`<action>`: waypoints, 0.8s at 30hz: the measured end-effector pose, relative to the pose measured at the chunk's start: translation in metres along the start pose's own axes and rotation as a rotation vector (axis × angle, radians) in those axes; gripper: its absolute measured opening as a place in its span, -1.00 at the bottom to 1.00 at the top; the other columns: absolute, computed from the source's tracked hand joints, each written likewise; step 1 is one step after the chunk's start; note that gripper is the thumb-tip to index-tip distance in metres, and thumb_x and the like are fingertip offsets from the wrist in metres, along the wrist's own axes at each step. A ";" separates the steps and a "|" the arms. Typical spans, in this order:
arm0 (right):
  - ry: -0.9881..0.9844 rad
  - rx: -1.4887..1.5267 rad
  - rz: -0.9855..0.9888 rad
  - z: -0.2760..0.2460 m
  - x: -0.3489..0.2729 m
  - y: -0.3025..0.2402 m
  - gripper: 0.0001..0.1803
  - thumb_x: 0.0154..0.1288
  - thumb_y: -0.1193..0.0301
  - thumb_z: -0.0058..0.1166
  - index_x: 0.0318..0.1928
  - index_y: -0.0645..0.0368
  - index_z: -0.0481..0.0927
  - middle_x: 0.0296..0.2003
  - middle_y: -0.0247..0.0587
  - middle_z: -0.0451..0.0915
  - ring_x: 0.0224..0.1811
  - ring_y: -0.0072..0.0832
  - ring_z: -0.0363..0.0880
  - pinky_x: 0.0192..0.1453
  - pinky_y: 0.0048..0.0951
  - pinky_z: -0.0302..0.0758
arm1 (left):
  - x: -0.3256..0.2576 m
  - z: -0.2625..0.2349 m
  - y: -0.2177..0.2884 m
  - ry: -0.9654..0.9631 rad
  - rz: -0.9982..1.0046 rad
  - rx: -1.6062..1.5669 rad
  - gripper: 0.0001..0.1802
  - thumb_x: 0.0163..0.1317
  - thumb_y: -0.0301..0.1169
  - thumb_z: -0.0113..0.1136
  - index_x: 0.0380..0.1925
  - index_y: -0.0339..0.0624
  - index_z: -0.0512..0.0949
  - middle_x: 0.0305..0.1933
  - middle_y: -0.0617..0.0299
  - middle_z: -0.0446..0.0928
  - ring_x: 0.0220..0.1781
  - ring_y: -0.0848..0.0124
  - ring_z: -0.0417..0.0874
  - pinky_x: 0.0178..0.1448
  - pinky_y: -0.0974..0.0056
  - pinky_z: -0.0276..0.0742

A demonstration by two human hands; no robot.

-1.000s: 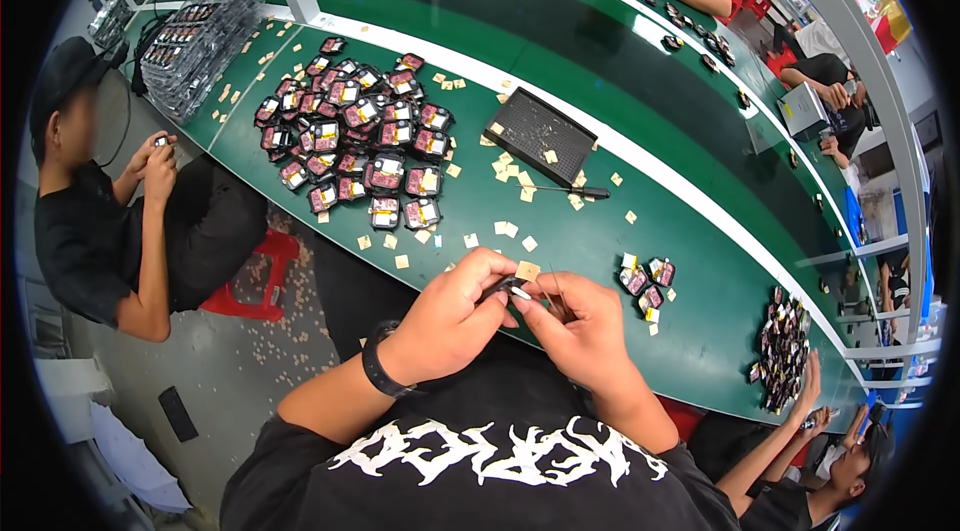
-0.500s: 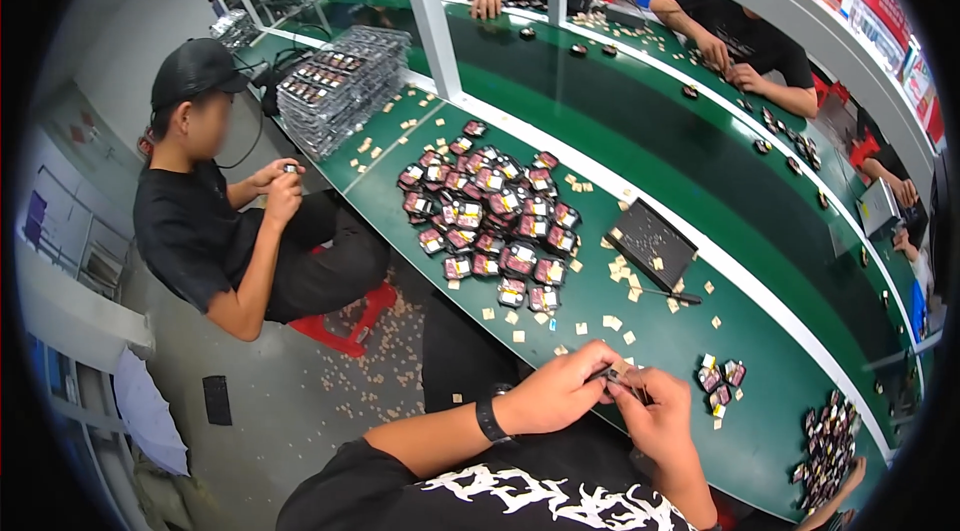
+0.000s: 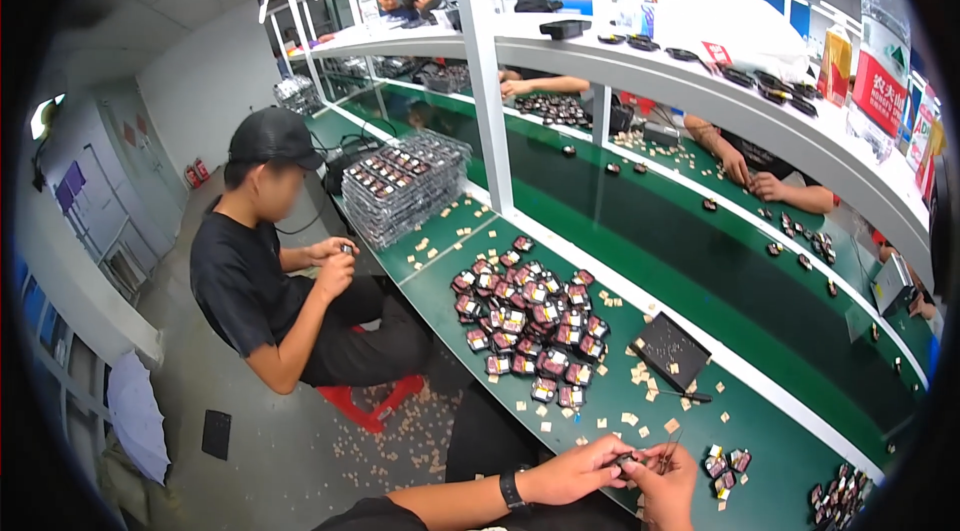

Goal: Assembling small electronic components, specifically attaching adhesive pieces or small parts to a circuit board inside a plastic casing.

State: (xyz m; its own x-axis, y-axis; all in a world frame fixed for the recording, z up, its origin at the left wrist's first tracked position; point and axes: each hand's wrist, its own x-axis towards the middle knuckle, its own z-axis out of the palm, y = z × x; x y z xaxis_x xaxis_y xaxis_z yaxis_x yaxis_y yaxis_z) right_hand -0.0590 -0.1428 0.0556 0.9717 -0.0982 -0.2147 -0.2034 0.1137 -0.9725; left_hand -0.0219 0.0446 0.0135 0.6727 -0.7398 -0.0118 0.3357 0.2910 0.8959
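Near the bench's front edge, my left hand [image 3: 568,474] pinches a small black part [image 3: 627,460]. My right hand [image 3: 672,491] meets it there, closed around a slim dark tool like tweezers [image 3: 676,446]. A tan square piece [image 3: 671,425] shows at the tool's upper end; whether it is gripped or lies on the bench behind, I cannot tell. Beyond my hands is a heap of small black devices with pink and white faces [image 3: 540,316]. Several similar devices [image 3: 716,464] lie right of my right hand. Tan squares [image 3: 629,419] are scattered on the green bench [image 3: 590,431].
A shallow black tray [image 3: 665,356] and a dark-handled tool [image 3: 700,397] lie ahead. Another pile [image 3: 838,499] is at far right. Left, a co-worker [image 3: 262,281] sits near stacked clear trays [image 3: 400,196]. A post [image 3: 485,81] and shelf [image 3: 640,66] stand beside the conveyor [image 3: 600,196].
The view has tilted up, so the bench and my hands sit lower and further right. My hands stay together at the small part; the slim tool now shows clearly above my right hand.
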 end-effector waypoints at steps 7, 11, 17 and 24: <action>-0.133 0.063 0.140 0.000 -0.001 -0.003 -0.87 0.40 0.49 0.21 -0.10 0.24 0.68 -0.39 -0.41 0.61 -0.32 -0.64 0.51 -0.26 -0.55 0.44 | -0.005 0.001 -0.007 0.044 0.079 0.165 -0.63 0.50 -0.58 -0.04 0.28 -0.26 0.35 0.16 0.21 0.49 0.17 0.53 0.50 0.30 0.33 0.44; -0.126 -0.321 -0.062 0.010 -0.005 -0.023 -0.84 0.41 0.49 0.16 -0.10 0.31 0.70 -0.31 -0.23 0.69 -0.26 -0.52 0.60 -0.18 -0.45 0.52 | -0.007 0.002 0.003 0.106 0.138 0.288 -0.62 0.50 -0.53 0.00 0.28 -0.23 0.37 0.18 0.16 0.51 0.20 0.47 0.52 0.31 0.31 0.43; -0.137 -0.299 0.004 0.018 -0.003 -0.026 -0.83 0.41 0.52 0.06 -0.17 0.30 0.71 -0.39 -0.19 0.68 -0.33 -0.57 0.60 -0.27 -0.46 0.52 | -0.010 0.007 0.021 0.243 -0.182 0.439 -0.63 0.51 -0.45 -0.03 0.27 -0.21 0.36 -0.09 0.09 0.62 -0.02 0.21 0.68 0.12 0.18 0.56; -0.212 -0.220 0.033 0.007 -0.008 -0.001 -0.73 0.48 0.50 -0.11 -0.10 0.25 0.70 -0.35 -0.27 0.69 -0.34 -0.55 0.62 -0.31 -0.52 0.51 | -0.018 0.004 0.007 0.135 -0.019 0.623 -0.62 0.51 -0.34 0.01 0.23 -0.26 0.38 -0.13 0.02 0.60 -0.12 0.20 0.66 -0.02 0.12 0.58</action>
State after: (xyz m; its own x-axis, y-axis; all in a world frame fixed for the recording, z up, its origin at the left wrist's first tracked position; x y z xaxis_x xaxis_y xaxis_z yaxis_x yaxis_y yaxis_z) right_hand -0.0657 -0.1356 0.0591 0.9627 0.1136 -0.2455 -0.2340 -0.1055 -0.9665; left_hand -0.0345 0.0570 0.0216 0.7612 -0.6466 -0.0493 -0.0708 -0.1584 0.9848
